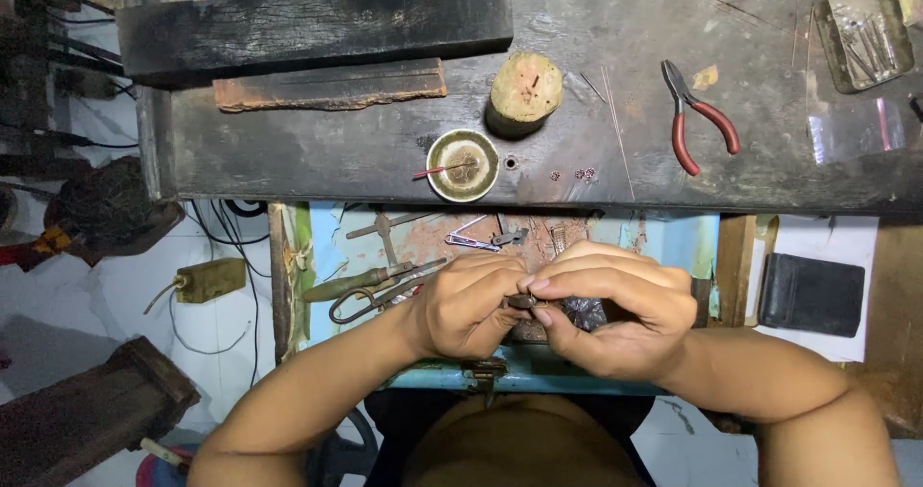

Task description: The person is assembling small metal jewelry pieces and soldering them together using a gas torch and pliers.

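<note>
My left hand point(468, 304) and my right hand point(615, 304) meet over an open blue drawer point(673, 242), fingertips pinched together on a small dark metal piece point(522, 301). Both hands grip it; its exact shape is hidden by my fingers. Under the hands lie scissors point(370, 299), a green-handled tool point(351, 283) and small metal tools point(481, 239) in the drawer.
A dark workbench point(317, 150) carries a small round brass dish point(462, 165) with a red-tipped stick, a wooden stump point(524, 91), red-handled pliers point(697, 117), tiny beads point(577, 174), a metal tray of pins point(862, 30), a black wooden block point(317, 21). A black pouch point(810, 293) sits right.
</note>
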